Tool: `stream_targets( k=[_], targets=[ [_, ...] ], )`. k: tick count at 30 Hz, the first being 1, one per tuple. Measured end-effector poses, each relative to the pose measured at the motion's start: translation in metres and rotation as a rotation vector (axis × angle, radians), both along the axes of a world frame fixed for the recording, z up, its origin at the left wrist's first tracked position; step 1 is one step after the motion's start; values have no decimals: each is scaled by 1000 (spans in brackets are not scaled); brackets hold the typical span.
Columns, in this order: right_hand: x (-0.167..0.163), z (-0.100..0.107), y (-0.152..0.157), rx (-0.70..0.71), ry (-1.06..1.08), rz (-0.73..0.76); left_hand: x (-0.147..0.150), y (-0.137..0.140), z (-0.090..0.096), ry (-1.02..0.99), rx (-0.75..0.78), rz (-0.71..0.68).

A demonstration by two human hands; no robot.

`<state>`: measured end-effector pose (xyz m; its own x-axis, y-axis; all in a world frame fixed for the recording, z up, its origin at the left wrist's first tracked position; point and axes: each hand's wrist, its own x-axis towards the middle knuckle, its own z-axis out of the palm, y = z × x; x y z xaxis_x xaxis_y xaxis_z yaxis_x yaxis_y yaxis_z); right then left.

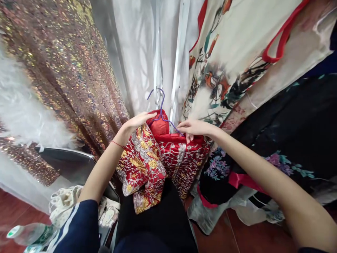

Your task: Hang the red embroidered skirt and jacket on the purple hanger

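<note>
A red embroidered garment (pixel 147 158) with gold and silver patterns lies over my lap. A purple wire hanger (pixel 163 96) sits at its red-lined neck opening, with the hook standing up. My left hand (pixel 139 121) grips the garment's left shoulder by the collar, the thumb side near the hanger's neck; its lower fingers are hidden behind the cloth. On the other side my right hand (pixel 193 128) pinches the garment's upper edge beside the right arm of the hanger. The right end of the hanger goes out of sight at those fingers.
Sequined cloth (pixel 65 63) and white feathery trim (pixel 23 95) hang at the left. White curtains (pixel 131 42) are straight ahead. A floral white garment (pixel 234 45) and a black garment (pixel 289 123) hang at the right. A plastic bottle (pixel 34 233) is at lower left by a chair (pixel 65 163).
</note>
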<state>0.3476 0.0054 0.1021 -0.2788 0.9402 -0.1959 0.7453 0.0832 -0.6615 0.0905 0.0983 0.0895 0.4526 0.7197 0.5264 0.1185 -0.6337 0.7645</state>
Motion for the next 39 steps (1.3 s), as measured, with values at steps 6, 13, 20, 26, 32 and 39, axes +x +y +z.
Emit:
stream_targets(
  k=[6,13,20,26,32,39],
  targets=[
    [-6,-13,17,100,136,216,10,-15,9,45,-331,-175],
    [-13,-32,12,338,196,108,14,-37,-1,170,71,153],
    [-12,-70,-27,872,-120,-285,24,-123,-56,82,507,644],
    [-45,-106,-16,1025,-315,-493,36,-175,-129,-25,161,605],
    [-61,-113,-24,1045,-289,-563,47,-171,-180,100,-128,559],
    [-50,-113,-18,1065,-279,-528,34,-142,-203,252,-33,988]
  ],
)
